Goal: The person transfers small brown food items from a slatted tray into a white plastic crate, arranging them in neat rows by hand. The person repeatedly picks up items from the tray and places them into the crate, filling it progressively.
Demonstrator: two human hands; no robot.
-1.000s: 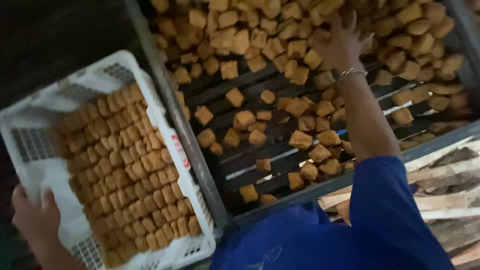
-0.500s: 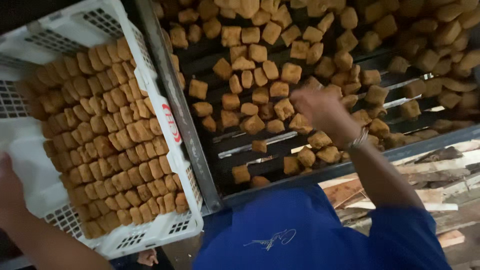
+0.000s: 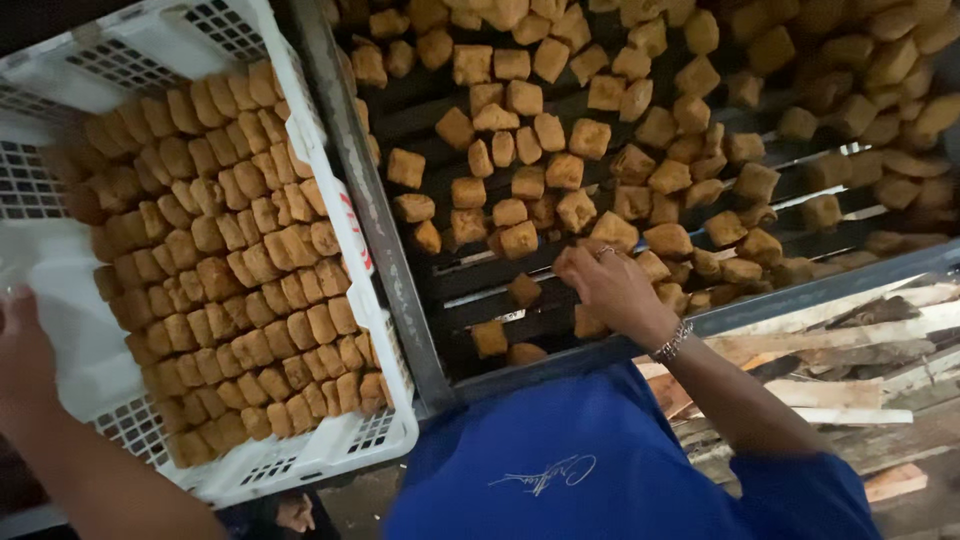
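Setting: dim workplace seen from above, with a dark slatted metal rack (image 3: 470, 290) as the main surface; every place below is given from this rack.
Rack: long dark bars inside a grey metal frame, running from the upper middle to the right edge, with gaps showing between the bars.
Fried cubes on the rack (image 3: 560, 170): golden-brown, roughly square pieces spread over the bars, thick toward the rack's far and right parts, thin at its near edge, where only a few lie apart.
Crate (image 3: 330, 450): white plastic, with mesh walls, just left of the rack, its right wall against the rack's frame.
Cubes in the crate (image 3: 220, 270): the same brown pieces, packed close in rows and filling most of the crate; a bare white strip shows along the crate's left side.
Right hand (image 3: 610, 285): over the rack's near edge, back of the hand up, fingers (image 3: 575, 262) curled down among the loose cubes; whether they grip a piece cannot be told.
Wrist: a metal bracelet (image 3: 672, 342) sits just behind the right hand, above the rack's frame.
Left hand (image 3: 22, 355): far left of the rack, at the crate's left rim and blurred; whether the fingers are closed on the rim cannot be told.
Clothing: blue shirt (image 3: 590, 465) below the rack's near edge.
Wood: pale planks and scraps (image 3: 850, 350) lie just beyond the rack's lower right frame.
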